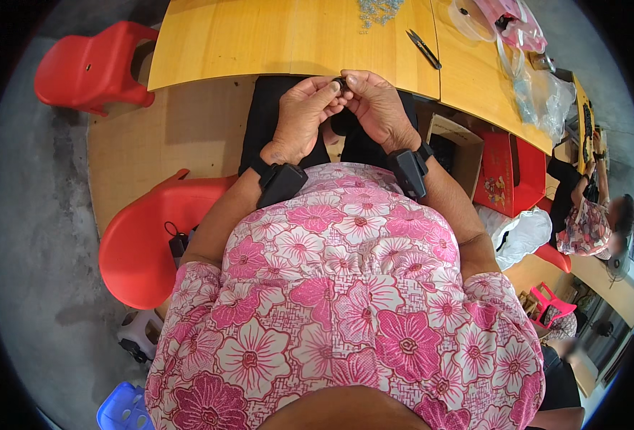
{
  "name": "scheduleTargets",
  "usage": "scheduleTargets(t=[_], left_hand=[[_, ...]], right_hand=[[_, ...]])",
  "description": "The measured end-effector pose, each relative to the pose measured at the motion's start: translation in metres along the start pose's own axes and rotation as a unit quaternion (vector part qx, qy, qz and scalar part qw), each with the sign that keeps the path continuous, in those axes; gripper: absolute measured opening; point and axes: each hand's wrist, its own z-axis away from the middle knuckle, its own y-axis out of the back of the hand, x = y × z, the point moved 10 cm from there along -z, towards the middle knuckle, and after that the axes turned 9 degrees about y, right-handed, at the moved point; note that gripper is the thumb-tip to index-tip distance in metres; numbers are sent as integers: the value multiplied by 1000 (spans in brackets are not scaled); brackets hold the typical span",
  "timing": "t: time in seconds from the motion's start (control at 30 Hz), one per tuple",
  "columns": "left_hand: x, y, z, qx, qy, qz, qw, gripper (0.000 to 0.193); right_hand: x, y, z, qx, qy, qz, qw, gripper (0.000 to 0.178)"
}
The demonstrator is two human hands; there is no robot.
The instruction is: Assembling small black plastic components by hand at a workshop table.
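Note:
My left hand (304, 117) and my right hand (378, 107) meet just off the table's near edge, over my lap. Between the two thumbs and fingertips is a small, dark, rounded piece (341, 83). Both hands pinch it, and the fingers cover much of it, so its exact kind cannot be made out. On the table (259, 36) beyond lies a pile of small grey-silver pieces (379, 11). Black thread snips (423, 49) rest on the tabletop to the right of that pile.
A clear plastic bag (543, 93) and a round clear tub (467, 20) sit at the table's right. Below stand a cardboard box (452, 132) and a red box (495, 172). Red chairs (95, 68) are on the left. Another person (586, 222) sits far right.

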Motion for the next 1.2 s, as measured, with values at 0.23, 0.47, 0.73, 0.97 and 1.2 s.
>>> scheduleTargets(t=[0.23,0.47,0.73,0.97,1.2], left_hand=[[-1,1,-1,14,0,-19,1000,15],[-2,2,1,17,7,-13,1000,16],[5,-1,-1,24,-14,0,1000,18],[2,-1,-2,32,-7,-23,999,19],[3,-8,-2,15,-7,-37,999,19]], right_hand=[[-13,4,0,1,53,125,991,14],[-18,3,9,55,120,178,975,13],[-17,-1,6,43,96,127,986,21],[-3,-1,1,-15,11,-8,1000,22],[-9,-3,-2,-56,1,14,998,17]])
